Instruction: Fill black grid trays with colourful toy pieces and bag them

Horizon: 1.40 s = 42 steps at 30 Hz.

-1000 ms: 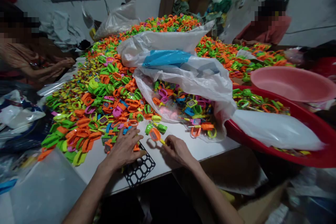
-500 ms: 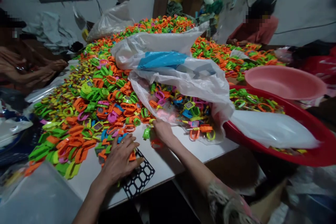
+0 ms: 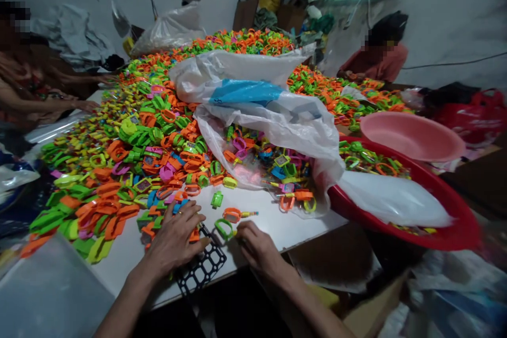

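Observation:
My left hand [image 3: 174,235] lies with fingers stretched over several toy watches and the edge of a black plastic grid [image 3: 203,269]. My right hand [image 3: 259,247] is closed at the table's front edge, its fingertips at a small yellow bit beside a green toy watch [image 3: 224,229]. The fingers partly hide what they pinch. Just beyond sits an orange toy watch [image 3: 232,215] with a yellow stick [image 3: 249,214] pointing right from it. A small green toy watch [image 3: 217,199] rests farther back on the white tabletop [image 3: 273,227].
A big heap of bright toy watches [image 3: 158,132] covers the table. An open white plastic bag [image 3: 253,111] spills more. At right stand a red basin [image 3: 455,237] and a pink basin [image 3: 412,137]. One person [image 3: 39,90] sits left, another [image 3: 376,60] back right.
My right hand has drawn back from the bag's mouth to the table's front edge. A green toy watch now lies by its fingertips. My left hand stays over the grid.

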Available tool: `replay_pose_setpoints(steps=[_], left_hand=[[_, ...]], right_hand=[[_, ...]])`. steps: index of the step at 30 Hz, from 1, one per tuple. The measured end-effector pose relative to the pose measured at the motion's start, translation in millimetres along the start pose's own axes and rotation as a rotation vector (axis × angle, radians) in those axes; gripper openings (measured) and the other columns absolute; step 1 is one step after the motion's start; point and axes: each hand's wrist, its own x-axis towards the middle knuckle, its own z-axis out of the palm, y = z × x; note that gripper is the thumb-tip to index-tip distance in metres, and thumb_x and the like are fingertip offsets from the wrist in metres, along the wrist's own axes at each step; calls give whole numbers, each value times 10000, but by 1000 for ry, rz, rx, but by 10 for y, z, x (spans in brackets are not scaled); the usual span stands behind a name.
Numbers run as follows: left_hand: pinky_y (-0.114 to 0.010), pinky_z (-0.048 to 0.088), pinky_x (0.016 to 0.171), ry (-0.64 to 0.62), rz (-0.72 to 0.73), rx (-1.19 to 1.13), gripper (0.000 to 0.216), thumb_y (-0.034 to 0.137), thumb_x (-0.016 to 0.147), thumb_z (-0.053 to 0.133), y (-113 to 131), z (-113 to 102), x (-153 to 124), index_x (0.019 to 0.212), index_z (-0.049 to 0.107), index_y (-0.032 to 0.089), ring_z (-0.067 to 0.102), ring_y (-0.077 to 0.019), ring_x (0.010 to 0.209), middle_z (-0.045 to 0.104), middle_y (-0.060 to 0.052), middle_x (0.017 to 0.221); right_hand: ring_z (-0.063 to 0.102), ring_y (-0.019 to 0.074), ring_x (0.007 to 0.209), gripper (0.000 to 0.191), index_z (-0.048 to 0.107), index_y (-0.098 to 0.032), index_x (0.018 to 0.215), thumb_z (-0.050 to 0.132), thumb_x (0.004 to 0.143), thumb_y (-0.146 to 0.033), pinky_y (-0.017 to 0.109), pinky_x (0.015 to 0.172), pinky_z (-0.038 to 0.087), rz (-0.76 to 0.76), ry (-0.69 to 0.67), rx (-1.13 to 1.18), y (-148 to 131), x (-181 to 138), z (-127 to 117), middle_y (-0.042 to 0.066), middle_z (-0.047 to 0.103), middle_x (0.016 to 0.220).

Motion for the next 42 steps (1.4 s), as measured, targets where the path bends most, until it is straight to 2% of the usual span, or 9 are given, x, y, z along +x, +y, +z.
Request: replay_pose_setpoints(steps=[3, 6, 8, 11, 14, 18, 25, 31, 42], left_hand=[[-590, 154, 1095, -15, 21, 16, 331, 460, 804, 579, 15, -24, -26, 1050, 593, 238, 477, -291, 1231, 600, -101, 1232], [-594, 215, 1068, -18, 15, 43, 389, 486, 816, 563, 43, -84, -28, 1103, 578, 224, 451, -306, 1257, 523, -143, 1329], [-591, 232, 1061, -34, 18, 47, 423, 499, 834, 538, 62, -125, -42, 1155, 555, 224, 439, -305, 1270, 502, -148, 1352], [-565, 236, 1072, -56, 24, 21, 409, 463, 864, 508, 81, -154, -96, 1201, 527, 232, 437, -282, 1274, 530, -125, 1328], [-543, 216, 1091, -23, 9, 10, 385, 420, 870, 501, 86, -141, -145, 1200, 527, 223, 431, -269, 1278, 539, -122, 1315], [-531, 190, 1108, 11, 16, -3, 381, 419, 865, 508, 76, -106, -152, 1180, 536, 206, 438, -264, 1274, 557, -123, 1292], [-548, 175, 1100, 15, 33, -6, 431, 423, 866, 515, 81, -62, -144, 1227, 500, 188, 428, -276, 1281, 552, -127, 1300], [-574, 201, 1072, -15, 11, 16, 485, 410, 863, 525, 30, -64, -74, 1318, 443, 262, 422, -292, 1281, 537, -114, 1308], [-574, 250, 1041, -5, -44, 79, 448, 355, 844, 526, -44, -83, -51, 1273, 478, 234, 429, -299, 1272, 520, -136, 1329]], right_hand=[[553, 164, 760, 195, 560, -185, 909, 384, 874, -109, 248, 671, 422, 139, -61, -150, 62, -214, 268, 63, 605, 851], [550, 187, 760, 119, 601, -165, 841, 492, 823, -120, 272, 685, 398, 327, -107, -267, 75, -119, 263, 67, 614, 773], [545, 167, 706, 55, 607, -168, 822, 561, 796, -182, 247, 636, 387, 385, -123, -94, -4, 10, 167, 40, 609, 738], [517, 127, 611, 131, 591, -184, 883, 571, 792, -276, 209, 551, 375, 410, 2, 352, -201, 173, 155, -17, 581, 695], [543, 140, 646, 120, 583, -177, 836, 576, 728, -229, 218, 577, 421, 427, 106, 607, -343, 277, 420, -17, 597, 707], [580, 169, 692, 91, 582, -175, 787, 558, 703, -202, 251, 626, 470, 467, 115, 721, -339, 385, 793, 0, 626, 725], [569, 175, 734, 148, 546, -174, 828, 473, 705, -135, 273, 700, 471, 197, 26, 367, -191, 403, 828, 44, 613, 812], [574, 207, 853, 272, 540, -163, 977, 462, 719, -128, 306, 768, 467, 118, -57, 125, -165, 504, 921, 90, 610, 961], [523, 170, 754, 110, 514, -179, 901, 473, 799, -180, 266, 685, 420, 152, 52, 220, -205, 593, 997, 32, 566, 851]])
